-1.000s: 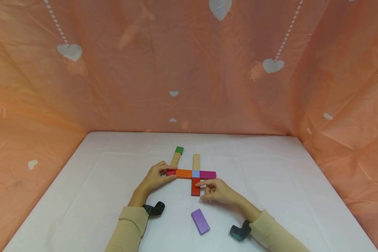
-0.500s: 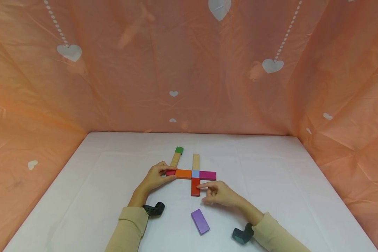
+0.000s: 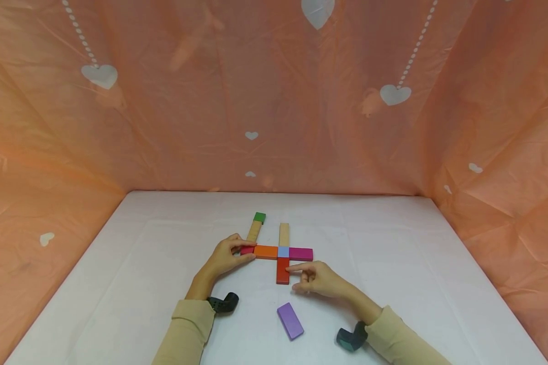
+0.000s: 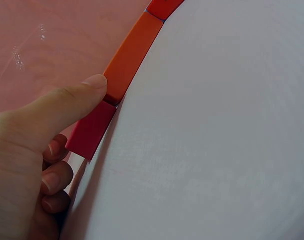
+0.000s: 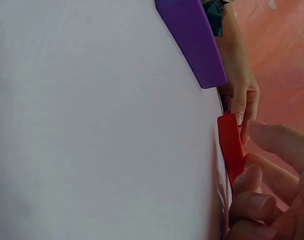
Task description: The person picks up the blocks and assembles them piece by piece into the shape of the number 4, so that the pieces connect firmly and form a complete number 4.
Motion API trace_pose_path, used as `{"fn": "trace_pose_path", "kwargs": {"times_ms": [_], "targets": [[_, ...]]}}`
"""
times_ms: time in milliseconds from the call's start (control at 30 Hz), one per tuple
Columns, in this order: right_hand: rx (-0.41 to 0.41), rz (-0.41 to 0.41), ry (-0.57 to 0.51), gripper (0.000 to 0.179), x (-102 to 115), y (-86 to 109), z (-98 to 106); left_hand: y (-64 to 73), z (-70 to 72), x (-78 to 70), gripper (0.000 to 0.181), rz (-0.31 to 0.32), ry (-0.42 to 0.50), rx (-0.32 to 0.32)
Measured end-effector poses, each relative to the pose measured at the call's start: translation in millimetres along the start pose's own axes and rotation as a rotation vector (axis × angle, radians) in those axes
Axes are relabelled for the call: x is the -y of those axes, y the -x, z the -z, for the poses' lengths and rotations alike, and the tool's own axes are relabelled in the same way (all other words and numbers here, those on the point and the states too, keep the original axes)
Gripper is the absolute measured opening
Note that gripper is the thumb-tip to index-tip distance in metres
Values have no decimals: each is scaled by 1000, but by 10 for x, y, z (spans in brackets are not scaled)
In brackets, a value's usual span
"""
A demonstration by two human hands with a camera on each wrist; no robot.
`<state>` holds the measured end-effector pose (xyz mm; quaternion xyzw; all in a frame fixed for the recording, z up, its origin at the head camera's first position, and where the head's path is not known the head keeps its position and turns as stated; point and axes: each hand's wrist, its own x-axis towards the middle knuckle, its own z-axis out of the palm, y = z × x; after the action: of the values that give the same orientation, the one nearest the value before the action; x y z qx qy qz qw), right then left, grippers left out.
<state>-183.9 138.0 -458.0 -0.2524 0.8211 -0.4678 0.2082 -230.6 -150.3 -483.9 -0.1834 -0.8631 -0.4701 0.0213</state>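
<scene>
My left hand [image 3: 225, 255] holds a crimson block [image 4: 93, 129] at the left end of a row of flat blocks. Its thumb reaches to the seam with the orange block [image 3: 266, 252], and the index finger lies along the far side. A red block [image 3: 283, 271] points toward me from a light-blue block [image 3: 283, 251]. The straight index fingertip of my right hand [image 3: 321, 280] is at the red block's right side, the other fingers bent below it. A magenta block [image 3: 301, 254] continues the row rightward.
A purple block [image 3: 290, 321] lies apart, nearer me, between the forearms. Behind the row extend a plain wooden strip [image 3: 284, 234] and a slanted wooden strip [image 3: 254, 231] tipped by a green block [image 3: 260, 218]. Orange sheeting with hearts surrounds the white table [image 3: 370, 228].
My right index finger has drawn back from the red block's top to its right side. The red block's near end has shifted slightly left. My left hand has stayed in place.
</scene>
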Motion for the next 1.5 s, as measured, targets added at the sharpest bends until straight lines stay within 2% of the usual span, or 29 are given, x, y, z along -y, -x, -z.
{"fn": "trace_pose_path", "kwargs": {"times_ms": [167, 467, 733, 1267, 1500], "targets": [[7, -4, 5, 45, 6, 21, -1, 1, -9, 5, 29, 12, -2, -6], [52, 44, -4, 43, -1, 97, 3, 2, -14, 10, 29, 7, -4, -9], [108, 48, -52, 44, 34, 163, -27, 6, -15, 18, 29, 12, 0, -12], [146, 94, -105, 44, 43, 262, -75, 1, -6, -3, 28, 21, -12, -10], [209, 120, -128, 47, 51, 314, -111, 3, -11, -1, 28, 30, -3, -11]]}}
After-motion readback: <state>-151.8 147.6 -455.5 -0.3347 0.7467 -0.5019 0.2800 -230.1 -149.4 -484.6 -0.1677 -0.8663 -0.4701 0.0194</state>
